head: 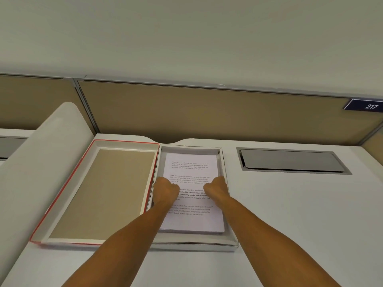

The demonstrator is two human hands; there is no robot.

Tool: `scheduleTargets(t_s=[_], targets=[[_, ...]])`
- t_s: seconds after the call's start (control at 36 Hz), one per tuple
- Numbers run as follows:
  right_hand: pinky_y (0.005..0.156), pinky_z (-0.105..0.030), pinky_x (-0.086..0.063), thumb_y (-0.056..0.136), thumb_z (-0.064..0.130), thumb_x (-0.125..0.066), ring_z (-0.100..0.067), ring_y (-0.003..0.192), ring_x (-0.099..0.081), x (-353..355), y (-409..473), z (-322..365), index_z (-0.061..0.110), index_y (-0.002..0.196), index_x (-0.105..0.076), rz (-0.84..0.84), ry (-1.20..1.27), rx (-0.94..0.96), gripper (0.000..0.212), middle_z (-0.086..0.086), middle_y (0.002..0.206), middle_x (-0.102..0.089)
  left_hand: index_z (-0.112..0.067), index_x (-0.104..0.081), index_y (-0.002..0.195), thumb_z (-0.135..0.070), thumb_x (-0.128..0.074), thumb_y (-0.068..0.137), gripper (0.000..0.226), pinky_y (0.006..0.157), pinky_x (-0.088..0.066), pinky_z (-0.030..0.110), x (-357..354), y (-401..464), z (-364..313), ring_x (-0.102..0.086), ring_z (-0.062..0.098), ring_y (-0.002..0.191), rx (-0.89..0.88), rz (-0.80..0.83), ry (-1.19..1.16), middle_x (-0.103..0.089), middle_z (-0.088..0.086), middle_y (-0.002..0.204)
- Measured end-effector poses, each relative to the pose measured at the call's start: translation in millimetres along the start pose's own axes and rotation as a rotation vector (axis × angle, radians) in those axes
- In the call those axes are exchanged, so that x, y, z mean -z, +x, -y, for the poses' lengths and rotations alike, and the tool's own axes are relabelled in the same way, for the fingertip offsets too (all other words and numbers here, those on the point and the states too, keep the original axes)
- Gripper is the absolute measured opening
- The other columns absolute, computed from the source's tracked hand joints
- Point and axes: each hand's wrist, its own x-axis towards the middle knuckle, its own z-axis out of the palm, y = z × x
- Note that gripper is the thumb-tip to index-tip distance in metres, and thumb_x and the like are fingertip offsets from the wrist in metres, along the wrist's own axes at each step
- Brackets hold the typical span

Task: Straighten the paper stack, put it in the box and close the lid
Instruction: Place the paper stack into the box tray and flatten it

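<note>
Now paper stack (pixel 191 193) lies in box (pixel 230 239) w/ both fists curled on it; left hand (pixel 165 192), right hand (pixel 216 188). Lid (pixel 99 193) lies open just left, long axis front-to-back; left hand nearer.

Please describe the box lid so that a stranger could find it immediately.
On the white desk, left of the open box holding printed paper, lies a shallow tray facing up. That is the lid: brown inside, red-edged, empty.

White printed paper stack (pixel 191 183), red-edged lid (pixel 99 193), white box (pixel 229 206).
</note>
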Motion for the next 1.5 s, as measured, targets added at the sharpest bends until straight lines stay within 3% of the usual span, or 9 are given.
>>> scheduleTargets(t_s=[0.14, 0.33, 0.67, 0.72, 0.81, 0.94, 1.06, 1.28, 1.5], targets=[[0.069, -0.028, -0.05, 0.086, 0.005, -0.054, -0.026, 0.102, -0.064, 2.2, -3.7, 2.1, -0.003, 0.148, -0.026, -0.005, -0.027, 0.021, 0.069, -0.013, 0.124, -0.062, 0.004, -0.058, 0.107, -0.013, -0.057, 0.086, 0.027, 0.042, -0.041, 0.02, 5.0, 2.2, -0.6, -0.06, 0.015, 0.059, 0.043, -0.01, -0.013, -0.069, 0.009, 0.087], [0.065, -0.029, -0.054, 0.083, 0.01, -0.059, -0.02, 0.089, -0.063, 1.9, 2.6, -2.5, -0.001, 0.141, -0.035, -0.028, -0.083, 0.043, 0.064, -0.009, 0.115, -0.066, 0.005, -0.059, 0.111, -0.017, -0.06, 0.086, 0.032, 0.041, -0.037, 0.022, 7.8, 4.8, -2.5, -0.055, 0.013, 0.057, 0.075, -0.014, -0.022, -0.065, 0.009, 0.086], [0.055, -0.024, -0.047, 0.085, 0.01, -0.053, -0.021, 0.09, -0.062, 8.8, 1.7, -2.1, -0.001, 0.141, -0.036, 0.044, -0.108, 0.031, 0.059, -0.012, 0.116, -0.064, -0.006, -0.052, 0.076, -0.006, -0.057, 0.087, 0.012, 0.042, -0.035, 0.02, 7.4, -9.0, -10.8, -0.052, 0.012, 0.052, -0.013, 0.019, 0.029, -0.065, 0.009, 0.079], [0.062, -0.029, -0.055, 0.085, 0.011, -0.054, -0.022, 0.095, -0.064, 7.8, -0.8, -1.2, -0.001, 0.145, -0.031, 0.06, -0.151, 0.053, 0.066, -0.013, 0.12, -0.063, -0.003, -0.056, 0.09, -0.006, -0.057, 0.088, 0.003, 0.043, -0.039, 0.02, 10.0, -12.3, -9.3, -0.055, 0.013, 0.057, -0.031, 0.051, 0.054, -0.07, 0.013, 0.092], [0.089, -0.041, -0.057, 0.083, 0.016, -0.059, -0.031, 0.116, -0.059, 5.2, -5.7, -5.0, 0.0, 0.15, -0.019, 0.067, -0.274, 0.134, 0.08, -0.018, 0.137, -0.052, -0.001, -0.041, 0.127, -0.004, -0.059, 0.089, 0.042, 0.048, -0.041, 0.018, 14.2, -20.7, -6.2, -0.057, 0.016, 0.076, -0.086, 0.069, 0.073, -0.063, 0.01, 0.106], [0.117, -0.046, -0.033, 0.091, 0.019, -0.063, -0.035, 0.151, -0.016, 1.3, -23.2, -9.5, 0.008, 0.157, 0.001, 0.051, -0.496, 0.256, 0.093, -0.015, 0.166, -0.004, -0.013, -0.048, 0.125, -0.012, -0.058, 0.094, 0.033, 0.054, -0.037, 0.011, 27.1, -41.5, -3.0, -0.062, 0.018, 0.093, -0.261, 0.013, 0.077, -0.063, 0.003, 0.124], [0.12, -0.049, -0.026, 0.089, 0.027, -0.065, -0.035, 0.152, -0.01, -4.2, -33.4, -6.1, 0.014, 0.157, -0.006, 0.011, -0.563, 0.364, 0.09, -0.011, 0.165, -0.013, -0.014, -0.051, 0.127, -0.018, -0.057, 0.096, 0.032, 0.08, -0.054, 0.031, 44.4, -47.7, 10.3, -0.064, 0.024, 0.105, -0.292, -0.063, 0.031, -0.063, 0.006, 0.127], [0.114, -0.054, -0.036, 0.083, 0.032, -0.068, -0.033, 0.148, -0.027, -32.0, -44.4, 4.5, 0.027, 0.154, -0.015, 0.071, -0.49, 0.44, 0.088, -0.003, 0.162, -0.025, -0.017, -0.058, 0.124, -0.02, -0.064, 0.088, 0.036, 0.104, -0.041, 0.05, 91.5, -58.6, 48.5, -0.056, 0.029, 0.12, -0.089, -0.515, 0.127, -0.062, 0.007, 0.129], [0.118, -0.045, -0.027, 0.095, 0.022, -0.06, -0.031, 0.15, -0.022, -61.5, -102.2, 30.5, 0.019, 0.158, -0.011, 0.227, -0.471, 0.496, 0.08, -0.007, 0.165, -0.017, -0.006, -0.032, 0.139, -0.013, -0.071, 0.068, 0.082, 0.106, -0.03, 0.056, 127.1, -68.7, 104.8, -0.029, 0.043, 0.134, 0.38, -0.738, -0.004, -0.022, 0.017, 0.153]])
